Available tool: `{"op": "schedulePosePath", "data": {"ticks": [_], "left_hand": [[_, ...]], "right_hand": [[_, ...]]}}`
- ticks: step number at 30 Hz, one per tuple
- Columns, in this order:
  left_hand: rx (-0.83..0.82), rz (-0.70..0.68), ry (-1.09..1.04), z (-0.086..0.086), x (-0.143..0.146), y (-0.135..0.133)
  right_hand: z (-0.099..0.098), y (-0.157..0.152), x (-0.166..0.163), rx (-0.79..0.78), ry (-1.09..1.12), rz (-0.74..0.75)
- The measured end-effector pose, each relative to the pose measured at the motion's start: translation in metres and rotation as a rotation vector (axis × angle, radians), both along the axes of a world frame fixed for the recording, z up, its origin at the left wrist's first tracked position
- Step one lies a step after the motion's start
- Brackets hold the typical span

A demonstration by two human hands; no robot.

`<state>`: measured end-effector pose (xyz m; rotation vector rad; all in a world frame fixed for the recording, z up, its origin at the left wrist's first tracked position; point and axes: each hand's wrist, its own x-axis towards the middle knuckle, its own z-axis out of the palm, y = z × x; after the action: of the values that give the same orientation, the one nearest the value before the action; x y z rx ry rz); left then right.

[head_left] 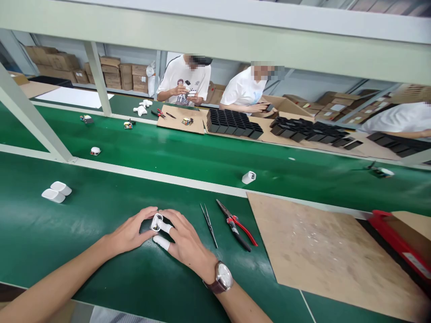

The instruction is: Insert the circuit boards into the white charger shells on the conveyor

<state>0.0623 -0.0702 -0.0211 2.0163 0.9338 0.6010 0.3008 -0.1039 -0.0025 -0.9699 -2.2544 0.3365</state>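
My left hand (129,231) is closed around the side of a small white plastic housing (156,216), its fingers and thumb on the left edge. The housing's open end faces up, and a bit of a circuit board shows inside. My right hand (185,240) wears white finger cots on the thumb and a finger. That covered finger presses into the housing's opening, while other fingers rest against its far side. To the right lie metal tweezers (209,225) and long-nose pliers (236,225) with red and black handles.
Two white housings (56,192) stand at the left. Beyond a pale rail, a green belt (188,154) carries another white housing (248,177) and several circuit boards. A cardboard sheet (323,251) and a red bin (400,242) are at right. Co-workers sit opposite behind black trays (232,123).
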Motion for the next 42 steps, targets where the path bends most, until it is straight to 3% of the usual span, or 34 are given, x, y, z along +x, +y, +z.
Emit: {"op": "schedulePosePath", "data": {"ticks": [5,14,21,42], "left_hand": [[-0.005,-0.043,-0.024,0.003,0.001,0.000],[0.020,0.005,0.054,0.009,0.005,-0.001],[0.091,0.019,0.003,0.002,0.005,0.001],[0.059,0.050,-0.010,0.001,0.007,0.000]], "right_hand": [[-0.008,0.003,-0.005,-0.029,0.154,-0.006],[0.000,0.005,-0.009,0.062,-0.027,-0.012],[-0.006,0.007,-0.001,-0.072,0.175,0.008],[0.004,0.013,-0.002,-0.123,-0.001,-0.042]]}}
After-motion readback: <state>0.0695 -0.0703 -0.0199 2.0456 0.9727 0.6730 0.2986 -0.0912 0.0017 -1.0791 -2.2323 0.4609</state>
